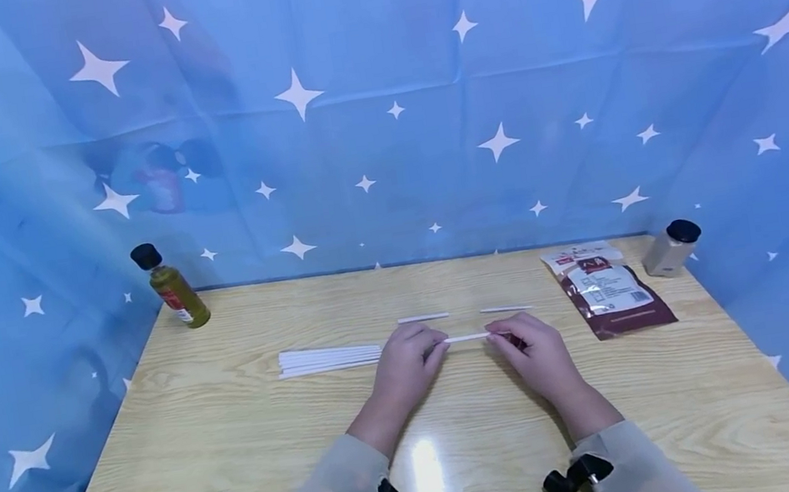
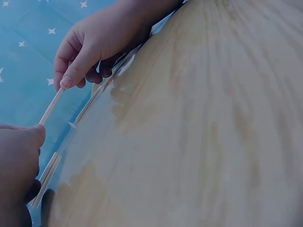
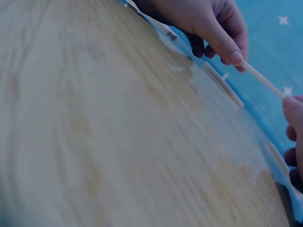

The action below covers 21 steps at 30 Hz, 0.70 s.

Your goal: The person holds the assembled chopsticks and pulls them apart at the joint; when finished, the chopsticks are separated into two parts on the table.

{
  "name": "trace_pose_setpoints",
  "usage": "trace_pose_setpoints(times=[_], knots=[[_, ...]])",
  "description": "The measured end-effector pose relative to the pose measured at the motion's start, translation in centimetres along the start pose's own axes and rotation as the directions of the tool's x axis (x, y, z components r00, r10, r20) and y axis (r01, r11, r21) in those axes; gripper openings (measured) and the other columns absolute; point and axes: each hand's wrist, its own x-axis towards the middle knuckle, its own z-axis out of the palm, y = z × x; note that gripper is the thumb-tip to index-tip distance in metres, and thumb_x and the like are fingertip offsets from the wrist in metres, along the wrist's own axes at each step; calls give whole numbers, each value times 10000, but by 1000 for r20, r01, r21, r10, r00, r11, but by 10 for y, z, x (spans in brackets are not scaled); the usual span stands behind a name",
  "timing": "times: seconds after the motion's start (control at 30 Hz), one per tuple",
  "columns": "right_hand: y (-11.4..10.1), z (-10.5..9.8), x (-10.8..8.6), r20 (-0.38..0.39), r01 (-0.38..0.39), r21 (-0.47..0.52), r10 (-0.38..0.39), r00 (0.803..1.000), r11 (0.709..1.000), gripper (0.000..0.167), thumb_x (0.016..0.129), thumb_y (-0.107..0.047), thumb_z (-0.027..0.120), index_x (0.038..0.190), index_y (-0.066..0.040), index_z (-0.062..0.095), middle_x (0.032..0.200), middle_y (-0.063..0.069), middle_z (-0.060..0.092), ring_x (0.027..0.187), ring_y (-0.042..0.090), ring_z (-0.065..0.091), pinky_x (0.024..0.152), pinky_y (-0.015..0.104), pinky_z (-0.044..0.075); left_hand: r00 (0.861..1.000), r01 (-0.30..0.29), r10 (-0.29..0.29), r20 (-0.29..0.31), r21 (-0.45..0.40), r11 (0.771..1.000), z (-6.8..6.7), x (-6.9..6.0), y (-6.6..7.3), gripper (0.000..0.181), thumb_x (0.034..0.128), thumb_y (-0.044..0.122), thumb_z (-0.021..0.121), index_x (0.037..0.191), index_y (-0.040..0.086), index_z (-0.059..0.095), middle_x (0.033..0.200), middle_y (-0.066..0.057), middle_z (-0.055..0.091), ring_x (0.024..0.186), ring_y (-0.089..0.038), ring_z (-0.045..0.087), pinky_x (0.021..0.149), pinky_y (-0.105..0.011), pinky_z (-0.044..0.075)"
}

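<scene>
A thin white stick stretches level between both hands, just above the tabletop. My left hand pinches its left end between thumb and fingers. At the other end, my right hand pinches it the same way. In the left wrist view the stick looks straight and whole between the thumbs; the right wrist view also shows the stick unbent. Beside the left hand lies a row of several long white sticks. Behind the hands are a short white piece and another short piece.
A green-brown bottle with a black cap stands at the back left of the wooden table. At the back right lie a maroon and white food packet and a small black-lidded jar. A blue starred cloth hangs behind.
</scene>
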Motion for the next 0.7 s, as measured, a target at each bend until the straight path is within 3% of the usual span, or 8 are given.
trace_pose_setpoints(times=[0.2,0.5,0.7], knots=[[4,2,-1,27,-46,49,45,999,998,180,972,-65,797,1137,-125,837,1013,-22,765,890,135,682,742,167,509,1000,21,-21,21,-40,999,3,0,-1,114,1022,221,762,1082,161,838,1056,38,753,1050,-160,696,1006,-323,547],[0,0,1,106,-106,-3,105,989,994,76,978,-112,800,1037,-157,815,1014,-56,765,966,153,704,845,355,576,997,59,-55,58,-66,996,6,-2,0,113,1037,205,739,1083,166,835,1039,47,734,1006,-140,689,946,-311,565],[-1,-2,1,117,-121,3,120,986,993,65,980,-115,798,1034,-151,805,1012,-54,761,959,146,696,842,366,574,993,98,-92,73,-87,991,8,-2,0,123,1044,231,731,1092,185,835,1041,67,745,1009,-110,698,937,-285,565]])
